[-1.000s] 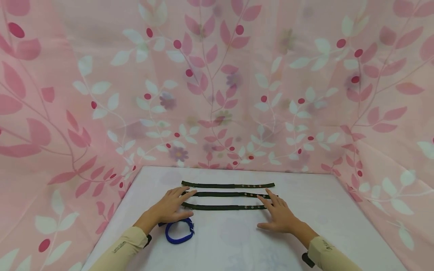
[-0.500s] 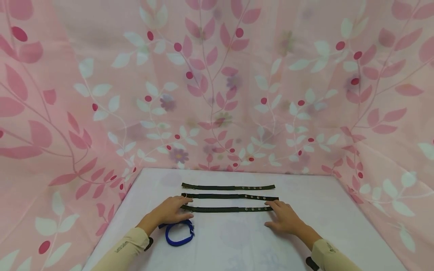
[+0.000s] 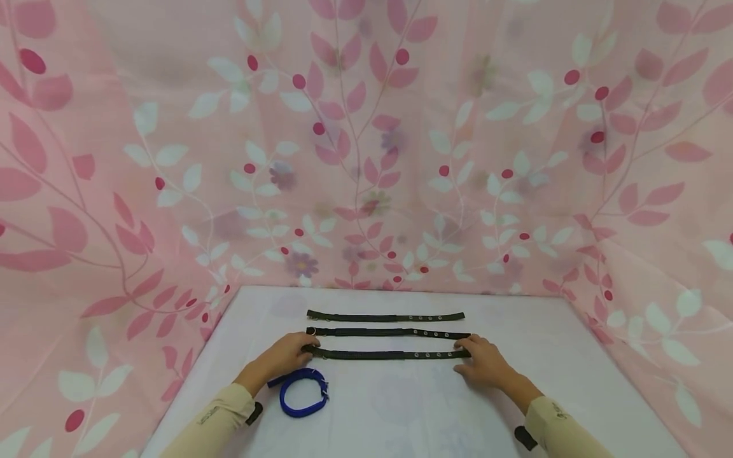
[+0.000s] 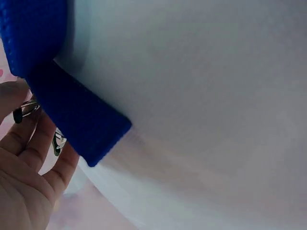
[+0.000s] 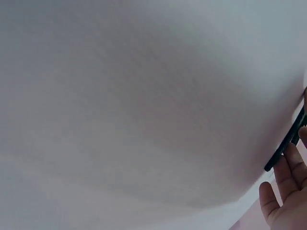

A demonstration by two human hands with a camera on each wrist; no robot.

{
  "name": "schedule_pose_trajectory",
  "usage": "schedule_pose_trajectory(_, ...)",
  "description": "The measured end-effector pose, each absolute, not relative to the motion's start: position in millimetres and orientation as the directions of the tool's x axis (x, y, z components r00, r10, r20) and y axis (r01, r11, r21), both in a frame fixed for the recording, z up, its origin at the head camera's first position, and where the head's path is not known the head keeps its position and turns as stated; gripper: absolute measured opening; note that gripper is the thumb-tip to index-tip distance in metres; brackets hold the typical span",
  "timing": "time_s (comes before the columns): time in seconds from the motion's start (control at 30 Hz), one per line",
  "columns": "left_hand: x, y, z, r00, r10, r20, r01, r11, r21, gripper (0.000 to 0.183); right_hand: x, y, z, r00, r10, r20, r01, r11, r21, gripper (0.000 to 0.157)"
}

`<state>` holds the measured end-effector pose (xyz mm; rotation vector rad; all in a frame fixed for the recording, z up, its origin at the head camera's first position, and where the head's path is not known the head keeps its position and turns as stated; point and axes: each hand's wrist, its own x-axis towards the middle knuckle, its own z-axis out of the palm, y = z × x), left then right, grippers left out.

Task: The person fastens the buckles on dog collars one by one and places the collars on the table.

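Three dark collars lie stretched flat in parallel rows, with metal eyelets toward their right ends: the far collar (image 3: 366,317), the middle collar (image 3: 372,332) and the near collar (image 3: 366,355). My left hand (image 3: 282,356) pinches the near collar's buckle end; in the left wrist view metal rings (image 4: 31,104) show between thumb and fingers. At that collar's other end my right hand (image 3: 485,361) holds the tip, its fingers curled on the far side. Just below my left hand sits a blue collar (image 3: 303,415) buckled into a loop, its loose tail (image 4: 81,115) close to the left wrist camera.
The collars lie on a white-covered table (image 3: 401,413). Pink leaf-patterned cloth (image 3: 366,159) hangs behind the table and along both sides.
Both hands have drawn back toward me from the middle collar to the near one. Fingers and thumbs have closed in at its two ends. The collars lie where they were.
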<state>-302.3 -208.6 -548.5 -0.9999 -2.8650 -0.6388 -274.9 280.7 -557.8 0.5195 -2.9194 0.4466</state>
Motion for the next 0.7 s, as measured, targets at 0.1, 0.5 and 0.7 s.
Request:
schedule_pose_trajectory(0.1, -306, -209, -550, -0.799, 0.578, 0.164, 0.593, 0.715, 0.369, 0.024, -279, 281, -555, -0.958, -0.26, 0.117, -0.284, 0.911, -0.3, 0.024)
schedule_pose_trajectory(0.5, -305, -212, -544, -0.817, 0.543, 0.194, 0.565, 0.685, 0.46, 0.014, -275, 283, -550, -0.981, -0.196, -0.02, -0.164, 0.868, -0.469, 0.02)
schedule_pose_trajectory(0.7, -306, -210, -536, -0.843, 0.48, 0.244, 0.526, 0.639, 0.561, 0.011, -273, 284, -543, -0.985, -0.17, 0.031, -0.158, 0.817, -0.555, 0.016)
